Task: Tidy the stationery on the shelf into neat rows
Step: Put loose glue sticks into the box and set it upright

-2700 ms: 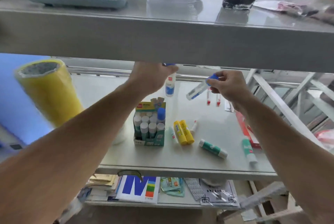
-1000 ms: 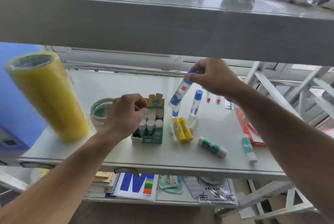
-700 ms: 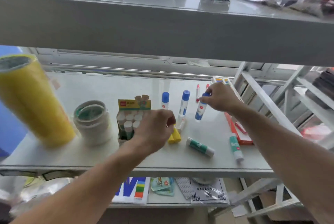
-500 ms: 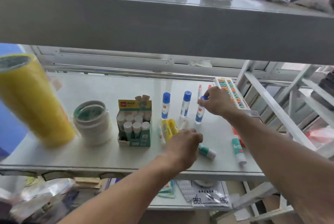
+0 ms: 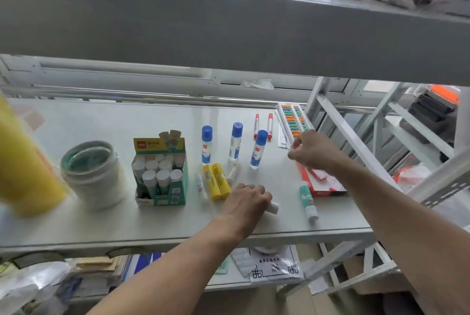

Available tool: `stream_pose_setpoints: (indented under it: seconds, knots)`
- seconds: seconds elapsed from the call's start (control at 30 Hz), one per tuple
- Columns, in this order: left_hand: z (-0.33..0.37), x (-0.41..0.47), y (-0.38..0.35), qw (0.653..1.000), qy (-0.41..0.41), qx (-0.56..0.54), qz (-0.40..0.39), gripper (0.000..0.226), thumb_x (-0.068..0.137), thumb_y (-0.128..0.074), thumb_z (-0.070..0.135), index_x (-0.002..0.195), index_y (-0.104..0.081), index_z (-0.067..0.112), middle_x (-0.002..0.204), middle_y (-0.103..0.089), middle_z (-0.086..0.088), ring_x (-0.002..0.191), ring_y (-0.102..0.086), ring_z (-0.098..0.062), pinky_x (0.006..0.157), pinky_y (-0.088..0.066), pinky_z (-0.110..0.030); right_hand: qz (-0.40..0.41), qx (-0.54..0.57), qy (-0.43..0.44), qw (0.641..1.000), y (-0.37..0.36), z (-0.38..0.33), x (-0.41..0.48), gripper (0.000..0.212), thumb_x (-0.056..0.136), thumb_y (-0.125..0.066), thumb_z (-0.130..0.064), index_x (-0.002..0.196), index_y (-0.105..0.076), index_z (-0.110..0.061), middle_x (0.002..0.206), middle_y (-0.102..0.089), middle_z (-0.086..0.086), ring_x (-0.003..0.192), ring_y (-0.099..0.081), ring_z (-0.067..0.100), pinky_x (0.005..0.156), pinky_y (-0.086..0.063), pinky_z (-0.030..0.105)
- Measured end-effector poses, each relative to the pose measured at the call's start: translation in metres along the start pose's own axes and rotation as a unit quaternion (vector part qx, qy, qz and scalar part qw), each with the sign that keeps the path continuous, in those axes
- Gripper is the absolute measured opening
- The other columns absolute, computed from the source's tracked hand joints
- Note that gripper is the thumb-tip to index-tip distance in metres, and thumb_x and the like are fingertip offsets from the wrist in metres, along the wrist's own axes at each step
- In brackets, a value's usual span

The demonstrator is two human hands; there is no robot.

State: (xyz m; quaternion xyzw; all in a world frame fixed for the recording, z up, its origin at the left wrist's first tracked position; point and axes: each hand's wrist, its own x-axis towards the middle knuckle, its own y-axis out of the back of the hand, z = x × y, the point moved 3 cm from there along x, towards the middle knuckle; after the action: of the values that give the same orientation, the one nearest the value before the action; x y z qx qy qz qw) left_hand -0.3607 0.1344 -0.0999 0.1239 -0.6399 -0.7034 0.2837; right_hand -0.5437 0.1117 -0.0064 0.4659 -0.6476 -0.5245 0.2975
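**Middle shelf [image 5: 101, 121], stationery part-sorted.** Three clear glue bottles with blue caps [image 5: 236, 142] stand upright side by side toward the far centre. They are judged to be the first finished row, set on their bases so the caps line up.

On the near side of them, the left hand [image 5: 245, 201] is curled over a green-and-white glue stick [image 5: 274, 207] lying flat. Only its white cap end protrudes on the right. The grip suits lifting it to join its kind.

The right hand [image 5: 312, 149] sits just right of the rightmost bottle and apart from it, fingers curled in, with nothing seen in them.

Not yet sorted:
- two yellow glue sticks [image 5: 216, 182] lying side by side
- a second green-and-white stick [image 5: 308, 200] beside the flat red box [image 5: 320, 183]
- an open carton of white-capped sticks [image 5: 160, 172] at left

**Change noted.** Half a second earlier the right hand held the rightmost bottle's cap; it has since let go. The left hand was then short of the stick, which lay mostly uncovered.
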Motion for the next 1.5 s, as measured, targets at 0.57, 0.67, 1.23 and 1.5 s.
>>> stream_pose_setpoints:
  seconds: [0.57,0.67,1.23,1.5]
  knots:
    - [-0.108,-0.175,0.110,0.806,0.334,-0.354,0.337,0.029,0.081,-0.077,0.013,0.109,-0.069,0.014,0.096,-0.076,0.007,0.086,-0.072,0.001,0.074,-0.054,-0.010,0.035,-0.015,0.032,0.999,-0.033,-0.001,-0.084,0.025,0.081,-0.069,-0.035,0.069,-0.069,-0.013,0.069,-0.067,0.008,0.064,-0.061,0.027,0.058,-0.047,0.036]
    - [-0.141,-0.184,0.101,0.808,0.373,-0.307,0.338,0.026,0.082,-0.078,0.016,0.107,-0.071,0.016,0.096,-0.076,0.006,0.085,-0.070,0.004,0.077,-0.055,-0.014,0.023,0.113,0.139,0.984,-0.024,-0.059,-0.088,0.017,0.085,-0.072,-0.034,0.076,-0.075,-0.019,0.066,-0.070,-0.004,0.061,-0.066,0.017,0.062,-0.055,0.038]
    - [-0.159,-0.169,0.059,0.843,0.387,-0.244,0.283,0.031,0.084,-0.077,0.020,0.114,-0.067,0.018,0.108,-0.074,-0.001,0.098,-0.069,-0.016,0.082,-0.055,-0.029,0.007,0.081,0.261,0.962,-0.016,-0.222,-0.062,0.020,0.083,-0.063,-0.007,0.095,-0.080,-0.009,0.088,-0.076,0.004,0.078,-0.067,0.023,0.067,-0.057,0.035]
    - [-0.159,-0.168,0.058,0.848,0.386,-0.231,0.279,0.031,0.084,-0.077,0.019,0.114,-0.066,0.018,0.109,-0.074,-0.002,0.099,-0.068,-0.016,0.084,-0.056,-0.032,-0.030,-0.014,0.257,0.966,-0.033,-0.241,-0.054,0.012,0.074,-0.064,0.000,0.080,-0.073,-0.007,0.075,-0.068,0.007,0.069,-0.061,0.025,0.050,-0.045,0.027]
